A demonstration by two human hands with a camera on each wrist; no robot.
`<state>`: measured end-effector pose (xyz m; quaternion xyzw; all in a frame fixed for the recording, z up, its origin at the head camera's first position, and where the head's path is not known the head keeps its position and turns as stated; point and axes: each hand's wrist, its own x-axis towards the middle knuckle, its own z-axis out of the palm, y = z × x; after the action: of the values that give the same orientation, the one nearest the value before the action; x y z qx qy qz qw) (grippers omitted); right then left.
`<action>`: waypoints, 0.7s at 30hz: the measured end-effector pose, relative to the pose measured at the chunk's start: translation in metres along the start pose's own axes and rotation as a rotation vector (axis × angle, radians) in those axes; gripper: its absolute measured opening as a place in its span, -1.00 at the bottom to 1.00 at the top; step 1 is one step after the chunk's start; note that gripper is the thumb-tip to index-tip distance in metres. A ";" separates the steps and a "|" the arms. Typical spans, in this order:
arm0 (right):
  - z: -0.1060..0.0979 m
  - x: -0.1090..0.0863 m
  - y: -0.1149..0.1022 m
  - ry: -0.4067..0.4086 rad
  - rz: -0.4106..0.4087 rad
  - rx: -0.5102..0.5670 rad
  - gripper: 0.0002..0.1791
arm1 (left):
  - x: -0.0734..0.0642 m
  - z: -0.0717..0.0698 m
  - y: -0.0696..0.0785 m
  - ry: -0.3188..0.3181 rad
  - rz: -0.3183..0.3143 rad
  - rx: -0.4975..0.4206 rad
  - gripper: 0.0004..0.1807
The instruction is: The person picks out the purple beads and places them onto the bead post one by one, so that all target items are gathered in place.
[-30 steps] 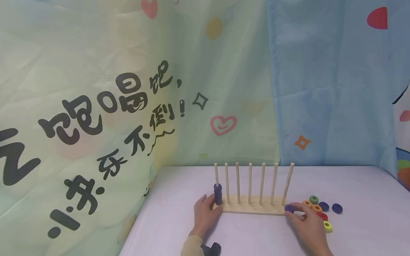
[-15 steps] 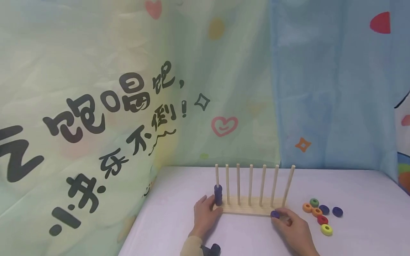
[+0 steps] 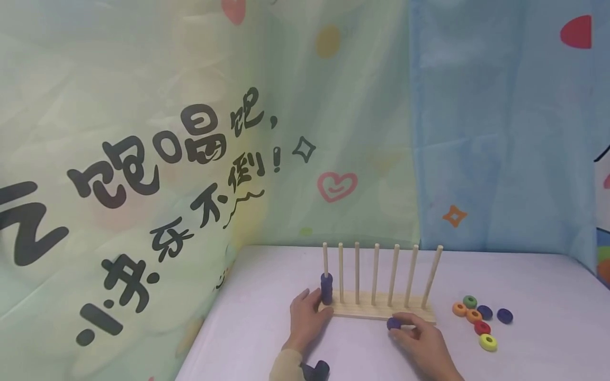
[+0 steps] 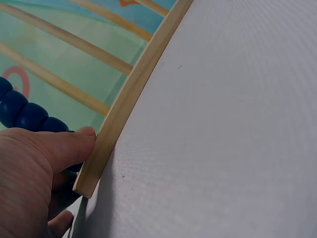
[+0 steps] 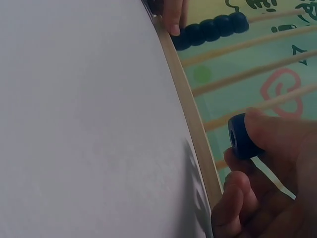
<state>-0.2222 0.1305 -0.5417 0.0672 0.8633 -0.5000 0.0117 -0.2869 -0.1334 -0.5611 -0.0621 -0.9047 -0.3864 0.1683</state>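
Observation:
A wooden peg rack (image 3: 356, 311) with a row of upright pegs stands on the table. Several dark blue beads (image 3: 326, 289) are stacked on its leftmost peg. My left hand (image 3: 307, 319) grips the left end of the rack's base, its thumb on the base in the left wrist view, beside the stacked beads (image 4: 30, 116). Between thumb and fingertips, my right hand (image 3: 421, 338) pinches one loose blue bead (image 5: 240, 136), its hole partly showing. That bead is in front of the rack's right half, close to the base's front edge in the head view.
Loose beads lie on the table to the right of the rack: two orange ones (image 3: 474, 316), a green one (image 3: 469, 302), two blue ones (image 3: 504, 316), a red one (image 3: 482, 328) and a yellow one (image 3: 488, 342). Printed cloth (image 3: 362, 132) hangs behind the table.
My right hand has moved left along the rack's front with the blue bead, away from the loose beads. My left hand stays at the rack's left end.

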 end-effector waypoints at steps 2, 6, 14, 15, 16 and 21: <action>0.003 -0.001 -0.002 0.004 0.002 0.006 -0.48 | 0.000 0.001 0.000 -0.003 -0.006 -0.002 -0.47; 0.009 -0.002 -0.004 0.002 0.005 0.024 -0.51 | 0.000 0.002 -0.001 -0.006 -0.012 -0.005 -0.46; 0.019 -0.006 -0.008 0.020 -0.029 0.056 -0.59 | 0.001 0.003 -0.003 -0.002 -0.005 -0.002 -0.49; 0.020 -0.006 -0.009 0.024 -0.037 0.058 -0.59 | 0.001 0.003 -0.002 0.000 -0.003 -0.002 -0.49; 0.021 -0.006 -0.009 0.028 -0.046 0.062 -0.58 | 0.000 0.003 -0.002 -0.002 -0.007 -0.003 -0.49; 0.025 -0.006 -0.011 0.051 -0.067 0.070 -0.59 | 0.000 0.002 -0.001 -0.005 -0.013 -0.004 -0.48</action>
<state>-0.2191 0.1031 -0.5441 0.0513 0.8472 -0.5280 -0.0295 -0.2872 -0.1327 -0.5630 -0.0575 -0.9048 -0.3890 0.1634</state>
